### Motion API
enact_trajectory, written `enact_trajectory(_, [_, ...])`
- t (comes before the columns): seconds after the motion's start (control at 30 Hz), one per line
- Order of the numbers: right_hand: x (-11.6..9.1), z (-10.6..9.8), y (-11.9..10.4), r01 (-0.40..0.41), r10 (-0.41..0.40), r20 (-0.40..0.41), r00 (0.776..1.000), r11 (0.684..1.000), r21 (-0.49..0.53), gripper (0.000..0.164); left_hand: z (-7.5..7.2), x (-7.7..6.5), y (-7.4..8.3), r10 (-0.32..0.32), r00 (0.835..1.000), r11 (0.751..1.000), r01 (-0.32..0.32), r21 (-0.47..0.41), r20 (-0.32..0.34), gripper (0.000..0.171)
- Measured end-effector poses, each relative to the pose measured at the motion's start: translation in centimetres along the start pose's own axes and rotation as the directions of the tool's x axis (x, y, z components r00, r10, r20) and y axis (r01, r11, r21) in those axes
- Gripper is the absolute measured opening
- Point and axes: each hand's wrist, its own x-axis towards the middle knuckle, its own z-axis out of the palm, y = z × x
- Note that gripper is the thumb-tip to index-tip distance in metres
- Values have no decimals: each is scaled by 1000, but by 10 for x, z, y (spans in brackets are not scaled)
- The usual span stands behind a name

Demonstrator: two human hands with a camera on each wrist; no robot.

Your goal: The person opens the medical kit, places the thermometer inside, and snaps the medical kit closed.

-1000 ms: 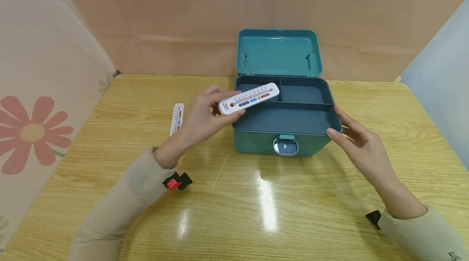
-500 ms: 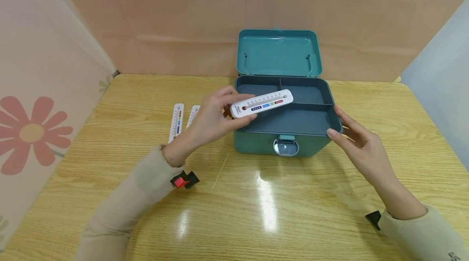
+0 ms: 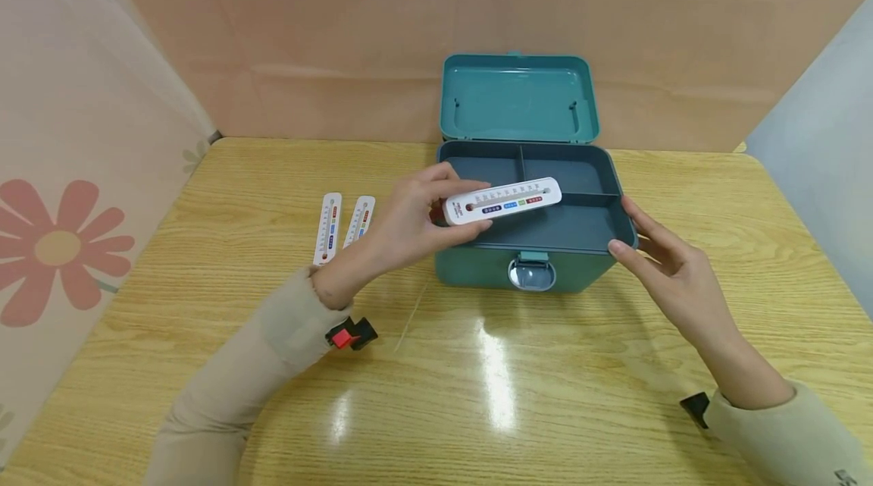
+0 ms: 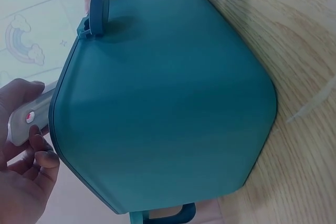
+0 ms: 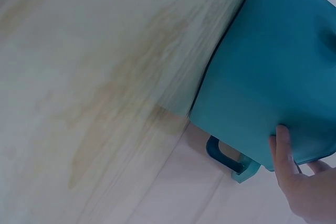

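Observation:
My left hand (image 3: 409, 221) pinches a white thermometer (image 3: 505, 200) by its left end, thumb below and fingers above. The thermometer, with its red bulb and coloured labels, slants over the front compartment of an open teal storage box (image 3: 470, 266). In the left wrist view the thermometer (image 4: 29, 116) shows beside the box rim. My right hand (image 3: 682, 281) holds the box at its front right corner, thumb at the front and fingers along the side wall. Two similar thermometers lie on the table: the left one (image 3: 328, 228) and the right one (image 3: 360, 219), partly hidden by my left hand.
The box lid (image 3: 516, 99) stands open at the back, near the peach backdrop (image 3: 327, 39). A grey divided tray (image 3: 573, 221) fills the top of the box. A clear latch (image 3: 532, 274) hangs at its front. The wooden table (image 3: 436, 395) extends around it.
My left hand has moved right and slightly toward me, carrying the thermometer farther over the tray. More of the thermometers on the table has come into view. My right hand stays at the box corner.

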Motion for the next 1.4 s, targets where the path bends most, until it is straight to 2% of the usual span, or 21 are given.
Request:
enact_trajectory(0.2, [-1,0,0,10,-10,-2,1000,1000,26,59,1,2,2,14,999,999,-13,-34,29,38])
enact_trajectory(0.63, [-1,-1,0,-8,8,-4,1000,1000,5,59,3,5,4,1,995,1000,2,-28,104,40])
enact_trajectory(1.13, [0,-1,-1,-2,2,-3,1000,1000,10,59,8,9,1,2,990,1000,0,-14,141,37])
enact_trajectory(1.4, [0,-1,-1,-4,4,-2,1000,1000,11,59,10,10,1,-19,988,1000,22,-16,152,36])
